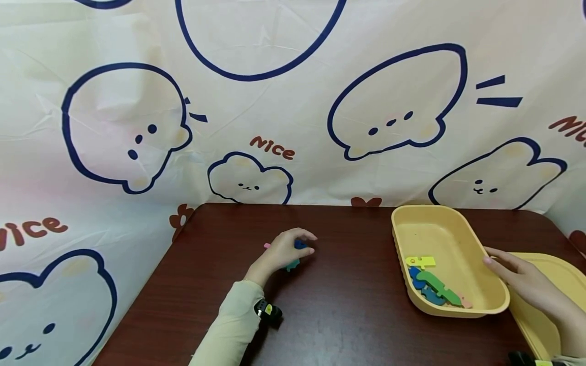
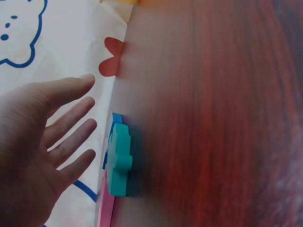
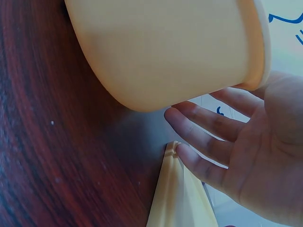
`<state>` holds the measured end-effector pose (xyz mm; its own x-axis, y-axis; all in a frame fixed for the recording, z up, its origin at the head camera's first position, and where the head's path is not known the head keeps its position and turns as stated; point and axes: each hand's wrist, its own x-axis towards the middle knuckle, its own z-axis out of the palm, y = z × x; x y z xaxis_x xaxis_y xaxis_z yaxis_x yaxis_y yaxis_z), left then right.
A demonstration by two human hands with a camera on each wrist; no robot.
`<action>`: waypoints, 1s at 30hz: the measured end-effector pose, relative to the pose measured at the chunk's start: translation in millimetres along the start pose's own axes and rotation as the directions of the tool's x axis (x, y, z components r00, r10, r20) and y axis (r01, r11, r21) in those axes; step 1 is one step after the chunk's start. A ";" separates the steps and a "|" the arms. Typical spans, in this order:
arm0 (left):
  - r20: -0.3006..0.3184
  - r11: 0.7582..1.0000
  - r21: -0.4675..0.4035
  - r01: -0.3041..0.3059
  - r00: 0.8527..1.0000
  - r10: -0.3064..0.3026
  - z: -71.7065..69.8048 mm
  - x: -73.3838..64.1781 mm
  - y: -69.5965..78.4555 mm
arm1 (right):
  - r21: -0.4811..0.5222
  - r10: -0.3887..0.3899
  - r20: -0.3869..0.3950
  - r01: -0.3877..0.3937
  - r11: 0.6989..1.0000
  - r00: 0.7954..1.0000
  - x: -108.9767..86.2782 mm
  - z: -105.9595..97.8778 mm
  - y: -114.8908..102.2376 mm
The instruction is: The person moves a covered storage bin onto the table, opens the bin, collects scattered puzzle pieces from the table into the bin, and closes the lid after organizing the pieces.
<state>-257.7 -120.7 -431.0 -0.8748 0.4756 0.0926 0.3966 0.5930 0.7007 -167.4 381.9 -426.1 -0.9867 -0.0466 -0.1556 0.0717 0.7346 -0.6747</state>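
My left hand (image 1: 286,249) hovers over a little group of pieces on the table, its fingers loosely bent and nothing between them. Under it are a blue piece (image 1: 299,244), a pink piece (image 1: 267,246) and a teal piece (image 2: 119,161) with a bumpy outline, partly hidden in the head view. On the right, my right hand (image 1: 526,277) holds the side of a yellow bin (image 1: 450,249), thumb at the rim and fingers along the outer wall. Inside the bin, a yellow piece (image 1: 426,262), a green piece (image 1: 437,287), blue pieces (image 1: 432,296) and a pink piece (image 1: 466,303) lie along the left side.
A flat yellow lid (image 1: 556,272) lies on the table beyond the bin's right side, partly under my right arm. The dark wooden table (image 1: 348,305) backs onto a white cloth (image 1: 311,112) printed with bear outlines.
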 end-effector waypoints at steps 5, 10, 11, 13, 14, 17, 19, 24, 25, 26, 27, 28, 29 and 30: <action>-0.012 1.000 0.017 0.020 1.000 -0.020 -1.1 0.6 -5.0 | 0.010 0.001 0.003 -0.001 1.000 1.000 0.3 0.1 -0.1; -0.015 0.999 0.018 0.046 0.999 -0.046 -2.3 0.6 -9.2 | 0.011 0.005 0.003 -0.005 1.000 1.000 1.0 0.2 0.2; -0.013 0.999 0.017 0.050 0.999 -0.050 -2.5 0.6 -10.1 | 0.009 0.005 0.002 -0.005 1.000 1.000 1.0 0.3 0.2; -0.012 0.998 0.015 0.053 0.999 -0.053 -3.0 0.4 -11.5 | 0.007 0.003 0.002 -0.003 1.000 1.000 0.9 0.4 0.3; -0.011 0.998 0.016 0.053 0.999 -0.053 -3.3 0.4 -12.1 | 0.006 0.003 0.001 -0.003 1.000 1.000 0.9 0.4 0.4; -0.009 0.999 0.016 0.051 0.999 -0.051 -4.2 0.4 -13.3 | 0.004 0.001 0.002 -0.001 1.000 1.000 0.9 0.5 0.6; -0.008 0.998 0.024 0.054 0.999 -0.053 -4.9 0.5 -14.0 | 0.008 0.005 0.004 -0.005 1.000 1.000 1.0 0.5 0.7; -0.003 0.996 0.042 0.074 0.997 -0.074 -5.6 2.0 -15.4 | 0.014 -0.001 0.001 0.001 1.000 1.000 0.6 1.0 1.2; -0.003 0.996 0.046 0.078 0.997 -0.078 -5.5 2.5 -15.5 | 0.016 -0.002 0.001 0.002 1.000 1.000 0.4 1.0 1.2; -0.001 0.995 0.050 0.081 0.997 -0.081 -5.4 3.1 -15.9 | 0.011 -0.006 -0.002 0.006 1.000 1.000 0.2 1.0 1.2; 0.000 0.995 0.054 0.083 0.997 -0.083 -5.3 3.7 -16.2 | 0.008 -0.009 -0.004 0.009 1.000 1.000 0.1 0.9 1.2; 0.001 0.995 0.059 0.086 0.996 -0.086 -5.1 4.3 -16.4 | 0.007 -0.009 -0.005 0.009 1.000 1.000 0.0 0.8 1.1; 0.003 0.994 0.064 0.087 0.996 -0.087 -4.9 4.8 -16.7 | 0.007 -0.010 -0.005 0.010 1.000 1.000 0.0 0.5 1.0; 0.007 0.993 0.065 0.093 0.996 -0.094 -4.9 5.3 -16.8 | 0.002 -0.011 -0.006 0.011 1.000 1.000 0.0 0.2 0.9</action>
<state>-270.3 -131.3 -438.8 -0.9063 0.4221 0.0216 0.3306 0.6761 0.6585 -167.4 382.4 -426.9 -0.9883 -0.0506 -0.1439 0.0612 0.7328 -0.6777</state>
